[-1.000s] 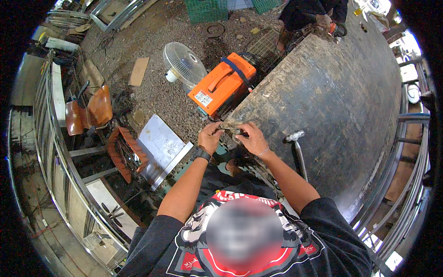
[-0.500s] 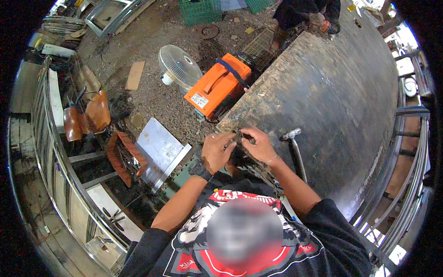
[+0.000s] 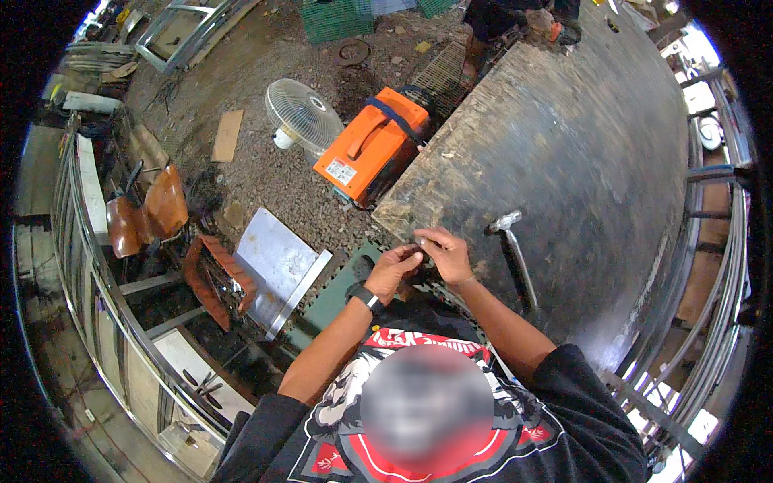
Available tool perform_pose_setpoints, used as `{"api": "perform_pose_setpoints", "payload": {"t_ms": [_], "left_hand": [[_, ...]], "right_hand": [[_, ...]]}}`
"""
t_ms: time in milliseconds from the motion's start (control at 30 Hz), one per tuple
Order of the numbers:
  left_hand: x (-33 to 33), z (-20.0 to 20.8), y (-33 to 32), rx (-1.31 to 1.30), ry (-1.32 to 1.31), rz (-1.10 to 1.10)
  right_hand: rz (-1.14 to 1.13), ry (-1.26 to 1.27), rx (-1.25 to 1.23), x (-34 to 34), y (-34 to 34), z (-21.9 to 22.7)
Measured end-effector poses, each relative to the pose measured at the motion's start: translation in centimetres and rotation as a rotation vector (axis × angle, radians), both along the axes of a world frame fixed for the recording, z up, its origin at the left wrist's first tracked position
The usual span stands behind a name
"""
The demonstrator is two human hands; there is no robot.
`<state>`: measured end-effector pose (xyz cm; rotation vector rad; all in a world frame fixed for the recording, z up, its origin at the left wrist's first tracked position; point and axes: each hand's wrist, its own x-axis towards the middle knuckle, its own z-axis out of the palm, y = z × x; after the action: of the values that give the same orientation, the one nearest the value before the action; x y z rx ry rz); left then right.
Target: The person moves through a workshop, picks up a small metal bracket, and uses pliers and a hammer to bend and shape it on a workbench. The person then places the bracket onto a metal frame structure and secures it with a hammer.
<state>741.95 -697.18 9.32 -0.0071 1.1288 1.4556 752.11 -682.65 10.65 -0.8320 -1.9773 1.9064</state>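
Both hands meet at the near left corner of a dark, worn wooden tabletop [image 3: 580, 153]. My left hand [image 3: 392, 272], with a watch on its wrist, has its fingers pinched together around something small and dark. Against its fingertips, my right hand [image 3: 447, 253] curls with thumb and forefinger closed on the same spot. What the two hold is too small to name. On the tabletop to the right of my right hand lies a hammer [image 3: 517, 259] with a metal head, its handle pointing toward me.
An orange boxy machine [image 3: 372, 145] with a carrying handle stands beyond the table corner, beside a white fan [image 3: 304, 113]. A metal sheet [image 3: 278, 262] and a rusty brown frame [image 3: 216, 282] lie at left. Another person's hand [image 3: 541, 22] is at the table's far end.
My left hand has turned, and its fingers have drawn in closer to my right fingertips. The surroundings have shifted slightly left in view. The hammer stays on the table.
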Motion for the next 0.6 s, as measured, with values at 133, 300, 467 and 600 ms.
{"api": "perform_pose_setpoints", "payload": {"t_ms": [133,300,467,600], "left_hand": [[0.6,-0.7,0.3,0.124,-0.111,0.142],[0.1,-4.6,-1.3,0.048,0.121,0.023],[0.1,-8.3,-1.8,-0.058,0.276,-0.011],[-0.1,-9.4,-1.7,-0.048,0.271,0.016]], "right_hand": [[-0.161,-0.057,-0.257,-0.8,-1.4,-0.3],[-0.126,-0.256,0.975,2.5,1.7,1.4],[-0.489,-0.885,1.135,13.1,5.7,-2.4],[-0.301,-0.938,0.973,17.3,6.8,-3.2]]}}
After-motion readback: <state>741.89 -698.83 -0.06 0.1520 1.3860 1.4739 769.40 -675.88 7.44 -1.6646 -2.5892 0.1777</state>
